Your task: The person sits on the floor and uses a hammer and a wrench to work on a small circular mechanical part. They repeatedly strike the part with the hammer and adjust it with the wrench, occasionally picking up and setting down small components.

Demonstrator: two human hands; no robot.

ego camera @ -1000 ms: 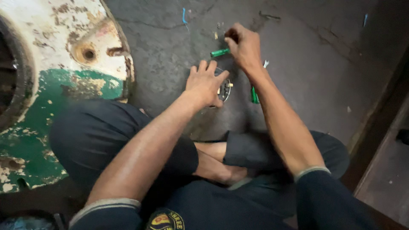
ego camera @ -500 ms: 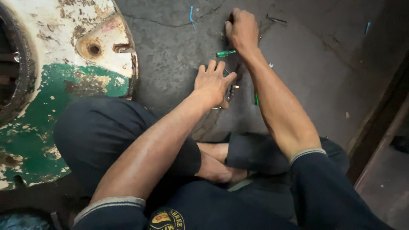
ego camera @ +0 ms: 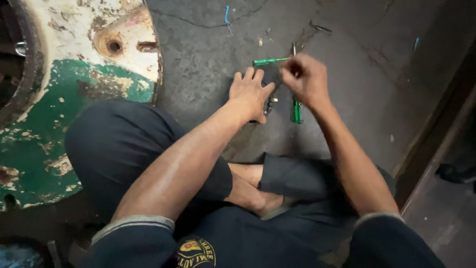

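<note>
Grey concrete floor (ego camera: 208,64), cracked and stained, is littered with small scraps, among them a blue sliver (ego camera: 227,14) near the top edge. At left, a large rusted metal disc (ego camera: 69,74) is seen, its white and green paint flaking. At right, a dark raised edge (ego camera: 436,134) is bordered by a shadowed strip. Lighting is dim.

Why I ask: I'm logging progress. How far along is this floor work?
Done: two green-handled screwdrivers lie on the concrete floor. In hand: the left hand presses flat on a small dark part; the right hand grips a thin metal tool. Left: the part is not yet released.
</note>
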